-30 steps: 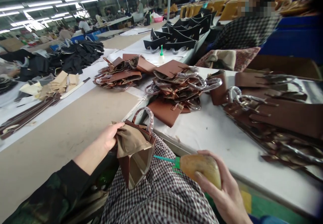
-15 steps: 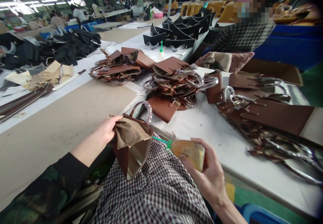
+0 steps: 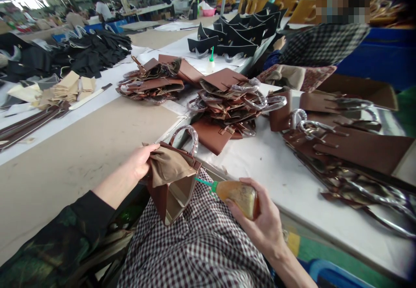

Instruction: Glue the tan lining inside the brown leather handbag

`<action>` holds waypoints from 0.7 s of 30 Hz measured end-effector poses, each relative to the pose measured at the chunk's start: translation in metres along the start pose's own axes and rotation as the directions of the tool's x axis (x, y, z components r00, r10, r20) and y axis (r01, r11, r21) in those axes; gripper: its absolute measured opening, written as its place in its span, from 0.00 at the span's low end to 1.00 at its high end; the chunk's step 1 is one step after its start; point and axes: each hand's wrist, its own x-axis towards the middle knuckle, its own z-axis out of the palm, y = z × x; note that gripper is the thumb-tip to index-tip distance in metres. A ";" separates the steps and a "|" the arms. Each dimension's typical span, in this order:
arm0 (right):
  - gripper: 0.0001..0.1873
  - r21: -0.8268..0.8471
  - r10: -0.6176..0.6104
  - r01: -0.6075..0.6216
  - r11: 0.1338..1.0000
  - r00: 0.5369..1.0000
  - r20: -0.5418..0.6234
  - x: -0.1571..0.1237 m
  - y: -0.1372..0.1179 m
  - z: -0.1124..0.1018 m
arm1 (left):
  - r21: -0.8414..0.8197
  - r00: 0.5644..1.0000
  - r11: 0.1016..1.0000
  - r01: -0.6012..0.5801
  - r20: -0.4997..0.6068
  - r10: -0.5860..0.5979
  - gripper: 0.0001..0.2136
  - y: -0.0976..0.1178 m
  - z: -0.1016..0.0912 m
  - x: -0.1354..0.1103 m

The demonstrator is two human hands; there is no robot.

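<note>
Left hand (image 3: 140, 162) fingers pinch the tan lining of the brown bag (image 3: 172, 184) held over the lap at the counter (image 3: 276, 171) edge; right hand (image 3: 260, 223) fingers wrap the glue bottle (image 3: 235, 192), nozzle touching the bag rim, stacked brown bag pieces (image 3: 227, 106) lying just beyond.

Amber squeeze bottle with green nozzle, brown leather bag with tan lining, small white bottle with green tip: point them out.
Amber squeeze bottle (image 3: 242, 196), head view, on its body in the right hand.
Brown leather bag (image 3: 159, 199), head view, on its side panel.
Small white bottle (image 3: 211, 65), head view, on its body.
</note>
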 end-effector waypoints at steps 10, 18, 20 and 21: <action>0.25 -0.015 -0.040 0.042 0.999 0.993 0.115 -0.014 0.002 0.009 | 0.084 0.999 0.996 -0.040 -0.024 0.042 0.08 -0.001 0.002 -0.002; 0.26 -0.013 -0.069 0.074 0.997 0.970 0.233 -0.031 0.005 0.017 | 0.072 0.999 0.997 -0.041 -0.022 0.043 0.08 -0.002 0.002 -0.002; 0.27 -0.010 -0.071 0.076 0.997 0.964 0.258 -0.034 0.006 0.019 | 0.063 0.998 0.997 -0.051 -0.024 0.052 0.09 -0.003 0.002 -0.002; 0.27 -0.010 -0.072 0.077 0.997 0.961 0.269 -0.036 0.007 0.019 | 0.060 0.998 0.997 -0.055 -0.026 0.057 0.09 -0.003 0.002 -0.002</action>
